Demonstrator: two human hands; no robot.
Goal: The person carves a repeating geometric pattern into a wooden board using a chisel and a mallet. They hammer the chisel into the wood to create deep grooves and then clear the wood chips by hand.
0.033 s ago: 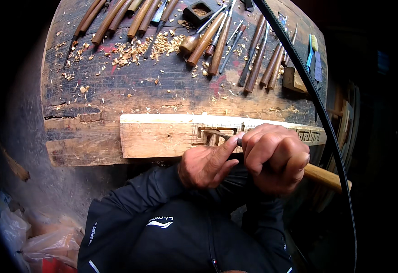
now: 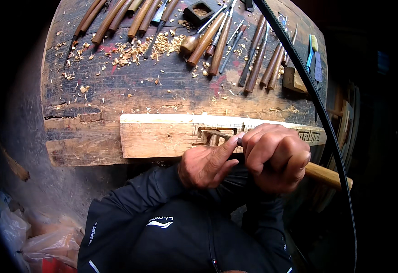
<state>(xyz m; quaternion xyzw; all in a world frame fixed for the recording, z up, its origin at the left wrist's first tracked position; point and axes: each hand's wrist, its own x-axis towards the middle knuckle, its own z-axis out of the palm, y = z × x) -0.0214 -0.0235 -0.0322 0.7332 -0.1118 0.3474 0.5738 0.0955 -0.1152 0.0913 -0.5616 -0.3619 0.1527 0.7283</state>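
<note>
A long pale wooden board (image 2: 151, 141) lies along the near edge of the bench, with a pencilled grid and a carved channel pattern (image 2: 230, 129) in it. My right hand (image 2: 276, 157) is wrapped round the handle of a wood chisel (image 2: 324, 175), whose butt end sticks out to the right. Its thin metal blade slants left, and the tip rests in the carved pattern. Close beside it, my left hand (image 2: 210, 166) has its thumb and fingers pinched on the shank near the right fist. The left hand's lower side rests at the board's front edge.
Several wood-handled carving tools (image 2: 203, 43) lie across the far bench among wood shavings (image 2: 137, 50). A small dark box (image 2: 198, 12), a wooden block (image 2: 294, 81) and a blue brush (image 2: 311, 50) are there too. A black cord (image 2: 308, 82) hangs down the right side.
</note>
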